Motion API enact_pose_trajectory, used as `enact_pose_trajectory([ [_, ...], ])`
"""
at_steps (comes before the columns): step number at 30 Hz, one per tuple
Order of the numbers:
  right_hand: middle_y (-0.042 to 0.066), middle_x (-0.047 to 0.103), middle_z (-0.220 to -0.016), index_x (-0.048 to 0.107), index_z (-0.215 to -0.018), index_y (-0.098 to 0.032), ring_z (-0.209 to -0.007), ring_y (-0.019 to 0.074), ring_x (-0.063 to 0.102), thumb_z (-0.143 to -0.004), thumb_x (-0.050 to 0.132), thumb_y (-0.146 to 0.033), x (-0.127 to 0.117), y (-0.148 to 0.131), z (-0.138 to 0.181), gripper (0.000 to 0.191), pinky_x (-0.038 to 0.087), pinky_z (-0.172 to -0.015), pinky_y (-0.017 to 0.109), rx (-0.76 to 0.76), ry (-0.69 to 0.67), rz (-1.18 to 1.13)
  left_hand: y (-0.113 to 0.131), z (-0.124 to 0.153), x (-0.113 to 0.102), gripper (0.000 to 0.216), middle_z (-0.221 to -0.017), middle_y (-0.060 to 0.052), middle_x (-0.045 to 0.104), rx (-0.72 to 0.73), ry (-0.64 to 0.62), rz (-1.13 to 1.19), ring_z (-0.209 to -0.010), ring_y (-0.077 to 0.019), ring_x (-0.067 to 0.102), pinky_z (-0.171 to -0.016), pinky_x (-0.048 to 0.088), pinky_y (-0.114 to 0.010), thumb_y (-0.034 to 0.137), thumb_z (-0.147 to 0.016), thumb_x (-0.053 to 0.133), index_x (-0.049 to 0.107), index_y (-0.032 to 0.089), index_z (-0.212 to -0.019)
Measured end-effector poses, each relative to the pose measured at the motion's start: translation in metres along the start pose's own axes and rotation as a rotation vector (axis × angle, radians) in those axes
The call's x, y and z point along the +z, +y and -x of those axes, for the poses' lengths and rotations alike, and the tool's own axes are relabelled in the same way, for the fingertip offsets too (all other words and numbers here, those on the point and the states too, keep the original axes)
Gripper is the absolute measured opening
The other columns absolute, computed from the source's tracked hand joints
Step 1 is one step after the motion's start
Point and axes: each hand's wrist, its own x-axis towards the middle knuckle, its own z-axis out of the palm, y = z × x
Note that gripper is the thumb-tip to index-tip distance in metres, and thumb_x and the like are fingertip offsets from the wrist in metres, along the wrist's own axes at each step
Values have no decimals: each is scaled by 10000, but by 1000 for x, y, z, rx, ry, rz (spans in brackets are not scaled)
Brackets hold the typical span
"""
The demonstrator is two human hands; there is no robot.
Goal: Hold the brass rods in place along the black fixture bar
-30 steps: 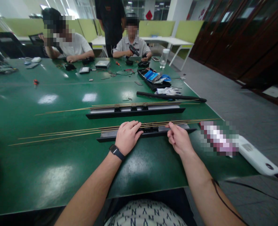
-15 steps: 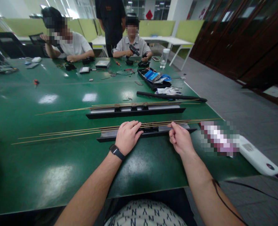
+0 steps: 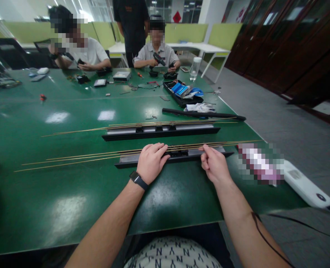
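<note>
Just in front of me on the green table lies a long black rail [image 3: 195, 152] with a grey channel. Several thin golden rods [image 3: 83, 156] run along its top and reach past both its ends. My left hand [image 3: 151, 158] covers the rail left of its middle, fingers over the rods and thumb at the near edge. Farther right, my right hand [image 3: 213, 162] is closed, its index finger and thumb at the rods near the rail's right part. The fingertips of both hands are partly hidden.
Behind lies a second black rail [image 3: 162, 133] with golden rods across it. Farther back are a black bar [image 3: 226, 116], white gloves [image 3: 200, 108] and a black tray [image 3: 178, 99]. A white power strip [image 3: 304, 186] sits at the right edge. Two people sit across the table.
My hands have barely moved. The right ends of the golden rods sit very slightly farther left. Across the table, the person on the left has raised a hand holding a small dark thing.
</note>
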Motion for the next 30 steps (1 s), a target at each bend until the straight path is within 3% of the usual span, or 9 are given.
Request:
enact_pose_trajectory([
  [6,-41,546,-474,690,-827,-152,-279,39,342,-758,829,-471,-3,0,-2,355,200,-274,157,-7,40,-18,0,0,1,308,-1262,-92,726,3,6,1,-1193,-254,664,-1052,481,-450,324,-955,667,680,212,-1242],
  [15,-18,573,-492,718,-886,-127,-288,36,355,-769,821,-546,3,3,2,447,191,-283,148,41,-102,82,-1,1,2,310,-1269,-94,722,1,7,4,-1196,-250,661,-1065,474,-453,331,-962,656,676,216,-1250],
  [30,-27,567,-491,720,-895,-131,-288,41,343,-780,812,-511,2,3,2,407,183,-287,164,23,-106,51,-1,1,1,311,-1272,-92,723,3,0,-1,-1198,-252,660,-1057,478,-453,340,-970,648,671,205,-1249],
])
